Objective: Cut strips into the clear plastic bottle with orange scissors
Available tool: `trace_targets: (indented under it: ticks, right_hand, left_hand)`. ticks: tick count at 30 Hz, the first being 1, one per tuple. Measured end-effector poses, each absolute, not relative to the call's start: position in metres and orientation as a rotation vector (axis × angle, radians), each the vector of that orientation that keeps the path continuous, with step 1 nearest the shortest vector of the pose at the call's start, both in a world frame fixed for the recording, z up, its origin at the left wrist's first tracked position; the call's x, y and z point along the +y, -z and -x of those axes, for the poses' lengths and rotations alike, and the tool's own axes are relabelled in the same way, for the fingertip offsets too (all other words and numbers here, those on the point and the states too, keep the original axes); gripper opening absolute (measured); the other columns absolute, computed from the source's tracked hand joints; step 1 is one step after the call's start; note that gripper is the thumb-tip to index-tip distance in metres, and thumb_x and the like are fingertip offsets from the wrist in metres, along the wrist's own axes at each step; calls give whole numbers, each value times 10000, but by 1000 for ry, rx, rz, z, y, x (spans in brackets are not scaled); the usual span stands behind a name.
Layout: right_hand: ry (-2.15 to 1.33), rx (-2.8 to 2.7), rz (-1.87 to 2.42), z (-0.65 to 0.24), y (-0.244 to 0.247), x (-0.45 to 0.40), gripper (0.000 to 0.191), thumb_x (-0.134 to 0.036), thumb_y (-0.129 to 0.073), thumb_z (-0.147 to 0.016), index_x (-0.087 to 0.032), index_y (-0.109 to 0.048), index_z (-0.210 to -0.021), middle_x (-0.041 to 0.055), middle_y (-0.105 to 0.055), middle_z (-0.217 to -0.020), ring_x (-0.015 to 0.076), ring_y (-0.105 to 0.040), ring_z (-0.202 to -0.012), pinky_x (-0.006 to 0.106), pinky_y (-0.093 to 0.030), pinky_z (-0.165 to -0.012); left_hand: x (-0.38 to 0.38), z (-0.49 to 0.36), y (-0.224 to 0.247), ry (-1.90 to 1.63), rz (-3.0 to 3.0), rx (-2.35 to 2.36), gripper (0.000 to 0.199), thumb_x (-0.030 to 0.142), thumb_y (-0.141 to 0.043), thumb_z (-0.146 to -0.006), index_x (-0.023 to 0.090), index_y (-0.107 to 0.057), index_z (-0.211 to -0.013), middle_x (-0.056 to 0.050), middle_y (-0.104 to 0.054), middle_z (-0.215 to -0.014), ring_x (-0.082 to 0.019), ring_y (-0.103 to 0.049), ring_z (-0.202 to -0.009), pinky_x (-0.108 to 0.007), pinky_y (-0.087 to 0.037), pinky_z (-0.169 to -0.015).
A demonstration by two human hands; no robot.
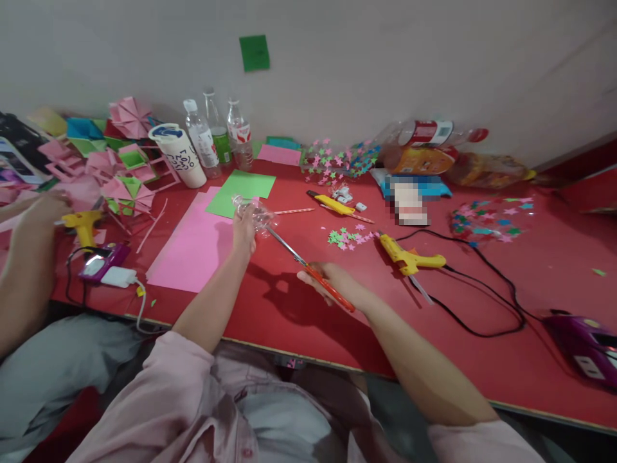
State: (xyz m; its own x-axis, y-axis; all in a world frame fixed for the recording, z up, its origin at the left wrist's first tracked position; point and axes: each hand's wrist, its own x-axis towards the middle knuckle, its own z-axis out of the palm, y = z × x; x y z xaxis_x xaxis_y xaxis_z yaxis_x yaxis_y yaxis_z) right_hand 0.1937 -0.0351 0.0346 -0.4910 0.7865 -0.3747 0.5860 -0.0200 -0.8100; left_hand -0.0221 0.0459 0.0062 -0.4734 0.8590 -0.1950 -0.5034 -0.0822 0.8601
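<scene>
My left hand (243, 230) is closed round a clear plastic bottle piece (261, 217), held above the pink and green paper. In my right hand (332, 281) are scissors with orange handles (330, 287); their metal blades reach up and left to the lower edge of the bottle piece. Whether the blades are parted is too small to tell. Beneath and left of my left hand lie a pink sheet (193, 247) and a green sheet (250, 186). Small green and pink paper stars (344, 238) lie beyond my right hand, near a yellow cutter (337, 206).
A yellow glue gun (409, 256) with a looping black cord lies at right, near a purple power box (578, 344). Bottles (240, 136), a white cup (179, 156) and star-decorated bottle pieces (491, 220) stand or lie farther back. Another person's arm (29, 257) is at left.
</scene>
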Motion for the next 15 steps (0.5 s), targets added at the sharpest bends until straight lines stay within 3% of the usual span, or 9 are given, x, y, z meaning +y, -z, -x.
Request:
trace_targets:
  ticks: [9,15]
  right_hand:
    - [-1600,-1968,1469,-190,-31,-37,547,-734,-618,-840,-226,-474,-697,-56,-468,-468,111,-467,-382,254,-371,-440]
    - [-1624,-1874,1487,-188,-28,-39,502,-680,-680,-813,-222,-514,-695,-70,-435,-463,106,-443,-371,240,-354,-404]
  left_hand:
    - [37,12,0,-1778,-597,971,275,311,-782,-814,210,-528,-845,46,-621,-678,-105,-632,-578,-248,-534,-597]
    - [37,10,4,-1771,-651,964,217,299,-731,-838,216,-531,-837,38,-624,-665,-118,-621,-573,-261,-505,-578]
